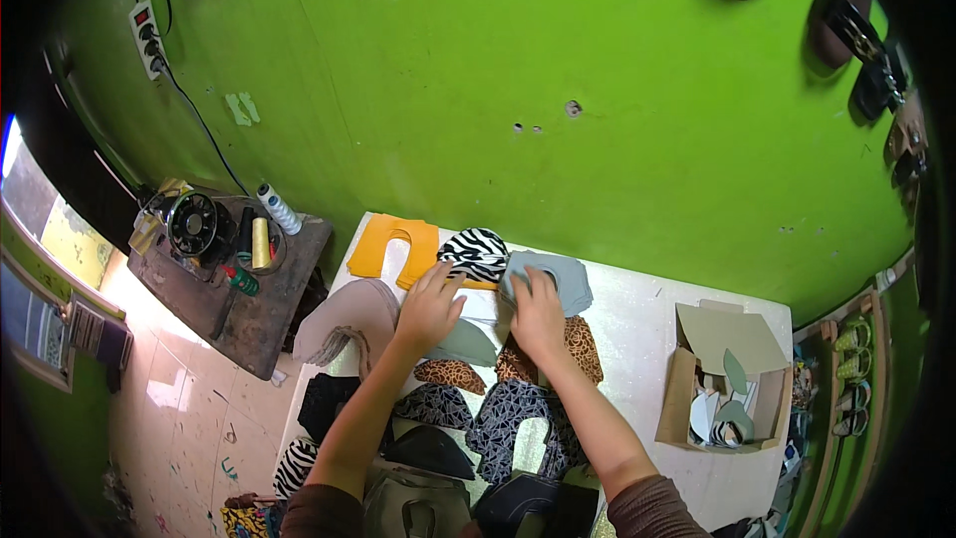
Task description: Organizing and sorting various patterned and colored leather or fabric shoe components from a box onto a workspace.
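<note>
My left hand (431, 307) reaches over the far part of the white table, its fingertips at the near edge of a zebra-striped cut piece (475, 253). Fingers apart, my right hand (538, 311) rests on a stack of grey cut pieces (568, 279) just right of the zebra one. Orange U-shaped pieces (370, 239) lie to the left, and more orange shows under the zebra piece. Between my wrists are a grey-green curved piece (466, 343) and a leopard-print piece (450, 375). Beige U-shaped pieces (344, 317) are stacked beside my left forearm.
Black-and-grey patterned pieces (508, 423) and dark pieces (428, 450) cover the near table. An open cardboard box (677, 408) with scraps stands at the right. At left, a dark side table (261, 329) bears thread spools (279, 209) and a small fan-like device (194, 224). The green wall (428, 90) closes the far side.
</note>
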A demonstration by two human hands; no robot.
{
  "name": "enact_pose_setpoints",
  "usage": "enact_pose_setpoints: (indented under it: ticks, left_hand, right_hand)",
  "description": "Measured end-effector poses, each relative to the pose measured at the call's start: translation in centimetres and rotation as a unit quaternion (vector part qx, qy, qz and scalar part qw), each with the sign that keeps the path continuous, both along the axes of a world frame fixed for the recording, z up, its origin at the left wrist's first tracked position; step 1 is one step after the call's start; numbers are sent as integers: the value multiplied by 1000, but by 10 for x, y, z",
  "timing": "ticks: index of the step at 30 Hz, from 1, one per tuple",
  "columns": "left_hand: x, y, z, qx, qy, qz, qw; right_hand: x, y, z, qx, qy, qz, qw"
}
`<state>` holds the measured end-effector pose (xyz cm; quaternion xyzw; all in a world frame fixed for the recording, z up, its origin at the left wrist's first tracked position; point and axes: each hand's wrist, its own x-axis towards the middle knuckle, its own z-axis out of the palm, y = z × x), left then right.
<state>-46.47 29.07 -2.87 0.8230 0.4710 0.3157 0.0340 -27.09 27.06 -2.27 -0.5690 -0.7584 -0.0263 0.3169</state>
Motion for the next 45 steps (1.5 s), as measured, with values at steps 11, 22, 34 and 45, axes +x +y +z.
enact_pose_setpoints:
  ticks: [11, 22, 34, 45]
  left_hand:
    - [113, -143, 23, -37, -47, -60, 996]
    - [288, -229, 58, -61, -77, -164, 982]
    - [415, -271, 39, -136, -73, -220, 963]
    - [463, -262, 26, -412, -150, -139, 888]
  right_hand:
    - [71, -170, 18, -58, -19, -32, 998]
    - [220, -266, 39, -61, 97, -67, 991]
    - [416, -318, 38, -138, 143, -128, 972]
    - [461, -255, -21, -352, -141, -134, 916]
